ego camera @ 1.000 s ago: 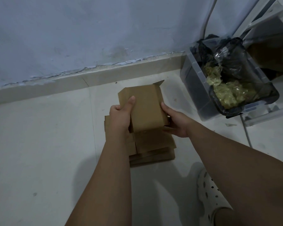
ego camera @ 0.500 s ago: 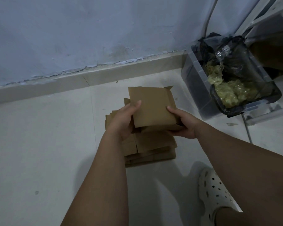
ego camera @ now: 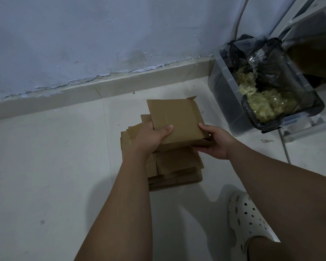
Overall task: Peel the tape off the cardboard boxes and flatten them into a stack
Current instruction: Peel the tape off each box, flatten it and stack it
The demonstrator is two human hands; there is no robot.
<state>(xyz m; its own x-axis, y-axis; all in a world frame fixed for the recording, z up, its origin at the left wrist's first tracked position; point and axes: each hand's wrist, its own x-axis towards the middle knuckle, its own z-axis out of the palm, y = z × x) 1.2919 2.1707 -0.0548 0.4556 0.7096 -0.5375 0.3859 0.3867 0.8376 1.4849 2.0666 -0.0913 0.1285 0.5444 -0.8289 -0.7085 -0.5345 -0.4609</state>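
Just above the stack (ego camera: 175,166) of flattened cardboard on the floor, the left hand (ego camera: 149,138) and right hand (ego camera: 215,144) each pinch the near edge of the collapsed box (ego camera: 175,119), thumb on top, fingers beneath. Released off-centre, it could slide off the uneven stack or spring open. Beyond the stack, the bin (ego camera: 226,102) holds peeled tape (ego camera: 265,106).

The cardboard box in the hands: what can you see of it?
The cardboard box is plain brown, pressed nearly flat, with fold creases across its top face and a small flap sticking up at its far right corner. No tape shows on it. It is held tilted over the stack of flattened boxes on the floor. The left hand grips its near left edge, thumb on top; the right hand holds its near right corner likewise.
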